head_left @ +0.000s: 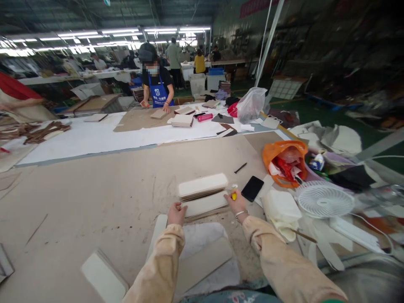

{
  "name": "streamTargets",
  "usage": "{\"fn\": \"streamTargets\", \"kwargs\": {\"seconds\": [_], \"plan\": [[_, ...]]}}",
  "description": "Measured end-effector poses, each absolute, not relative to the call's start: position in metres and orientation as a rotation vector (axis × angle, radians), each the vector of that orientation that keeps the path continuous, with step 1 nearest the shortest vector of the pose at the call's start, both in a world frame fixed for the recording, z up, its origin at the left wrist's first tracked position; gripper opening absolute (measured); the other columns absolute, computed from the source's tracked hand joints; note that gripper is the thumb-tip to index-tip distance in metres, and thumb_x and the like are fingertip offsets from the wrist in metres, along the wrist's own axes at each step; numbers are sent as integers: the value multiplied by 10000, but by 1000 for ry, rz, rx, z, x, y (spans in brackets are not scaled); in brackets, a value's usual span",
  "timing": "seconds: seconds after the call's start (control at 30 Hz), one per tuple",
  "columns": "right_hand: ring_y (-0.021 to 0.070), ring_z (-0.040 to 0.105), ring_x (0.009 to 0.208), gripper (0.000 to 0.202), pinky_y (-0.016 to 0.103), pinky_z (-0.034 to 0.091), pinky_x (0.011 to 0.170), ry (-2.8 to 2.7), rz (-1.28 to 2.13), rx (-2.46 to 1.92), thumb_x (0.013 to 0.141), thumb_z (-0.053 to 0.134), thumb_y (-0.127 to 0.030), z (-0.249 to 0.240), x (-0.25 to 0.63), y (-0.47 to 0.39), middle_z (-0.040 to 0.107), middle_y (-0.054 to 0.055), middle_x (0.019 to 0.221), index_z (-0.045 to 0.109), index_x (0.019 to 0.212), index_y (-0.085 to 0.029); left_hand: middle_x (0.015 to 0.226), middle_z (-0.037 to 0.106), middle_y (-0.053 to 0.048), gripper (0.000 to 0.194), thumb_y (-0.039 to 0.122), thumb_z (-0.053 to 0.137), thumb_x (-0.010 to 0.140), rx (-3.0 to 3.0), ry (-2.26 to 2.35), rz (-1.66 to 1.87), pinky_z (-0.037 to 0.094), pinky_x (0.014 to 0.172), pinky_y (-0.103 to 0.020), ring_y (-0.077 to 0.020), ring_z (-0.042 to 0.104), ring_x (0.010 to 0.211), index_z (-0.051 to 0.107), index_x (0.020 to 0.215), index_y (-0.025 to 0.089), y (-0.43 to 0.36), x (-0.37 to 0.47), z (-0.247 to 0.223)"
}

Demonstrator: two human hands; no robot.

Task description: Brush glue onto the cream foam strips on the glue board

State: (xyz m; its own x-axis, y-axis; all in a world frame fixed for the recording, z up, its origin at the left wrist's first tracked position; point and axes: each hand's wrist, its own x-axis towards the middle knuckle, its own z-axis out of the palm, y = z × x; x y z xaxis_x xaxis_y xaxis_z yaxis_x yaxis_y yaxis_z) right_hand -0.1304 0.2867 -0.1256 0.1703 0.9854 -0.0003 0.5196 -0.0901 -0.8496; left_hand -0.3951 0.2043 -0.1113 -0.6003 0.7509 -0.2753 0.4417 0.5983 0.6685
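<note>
My left hand (176,213) is closed on the left end of a pale, round-cornered strip (205,203), its thumb and fingers pinching the edge. At the strip's right end, my right hand (237,203) pinches the corner. A small yellow-handled object (234,196) is also tucked in that hand; its kind is not clear. Just beyond lies a stack of similar cream strips (203,184). More layers show under the held strip's near edge. Close to my body, a larger pale strip (205,265) rests on a whitish sheet (206,230). Another strip (158,234) lies left of my left hand, partly hidden by the sleeve.
Right of my hands are a black phone (252,188), a dark pen-like stick (240,168), an orange bag (285,162) and a white fan (325,201). A stack of pale pieces (104,275) lies front left. A co-worker in a blue apron (160,90) stands across the table.
</note>
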Motion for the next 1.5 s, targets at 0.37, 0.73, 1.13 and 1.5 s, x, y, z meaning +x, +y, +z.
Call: {"fn": "streamTargets", "kwargs": {"seconds": [0.37,0.73,1.13,1.5], "plan": [[171,583,635,241,291,440,630,-1515,630,-1828,708,566,-413,-112,-114,274,628,-4,749,473,819,-221,949,621,-83,413,403,599,703,1091,2299,657,439,781,-320,-211,592,872,558,1037,164,203,-401,-131],[156,554,606,227,268,450,576,-1764,1264,-1307,822,491,-395,-70,-60,153,589,17,672,580,880,-195,1272,432,-137,811,457,704,585,1586,2015,585,323,1004,-471,-295,387,1204,394,1285,190,11,-405,-134],[111,546,570,248,208,419,566,-2189,1922,-769,845,463,-371,-81,-179,107,606,-17,624,623,839,-181,1283,407,-144,856,318,725,527,1514,2025,538,321,999,-506,-304,385,1199,362,1288,173,-32,-374,-161],[100,516,547,195,195,398,544,-2165,1840,-959,822,483,-316,-107,-203,90,570,-40,561,620,755,-194,1252,456,-125,747,352,696,581,1579,2086,490,361,969,-443,-290,429,1145,431,1259,189,-34,-374,-159]]}}
